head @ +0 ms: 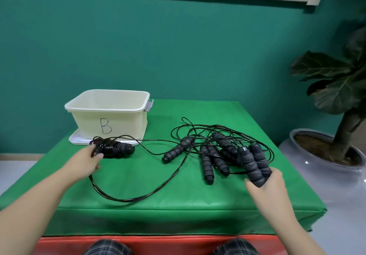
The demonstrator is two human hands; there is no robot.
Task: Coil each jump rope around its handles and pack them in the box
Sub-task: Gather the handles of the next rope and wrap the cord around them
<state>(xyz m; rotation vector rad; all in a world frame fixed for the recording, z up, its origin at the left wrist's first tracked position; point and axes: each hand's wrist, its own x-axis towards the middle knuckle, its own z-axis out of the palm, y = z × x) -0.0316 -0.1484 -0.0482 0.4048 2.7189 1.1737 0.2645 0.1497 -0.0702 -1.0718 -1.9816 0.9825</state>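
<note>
On the green mat (178, 205), I saw my right hand (265, 187) gripping two foam handles (254, 164) while my left hand (87, 163) pinched the coiled rope bundle (113, 147) (lifting either risked snagging the tangled cords (217, 132)).

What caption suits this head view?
Left hand grips a coiled rope; right hand holds paired handles near box.

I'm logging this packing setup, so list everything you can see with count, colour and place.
Cream plastic box marked B: one, far left of the mat, standing on its white lid.
Coiled black jump rope bundle: one, in front of the box.
Loose black foam-handled jump ropes: several, tangled, centre-right.
Pair of black foam handles: two, right side, held.
Green padded mat: one, underneath everything.
Potted plant in a grey pot: one, far right.
Left hand: at the coiled bundle.
Right hand: grip on the handle pair.
</note>
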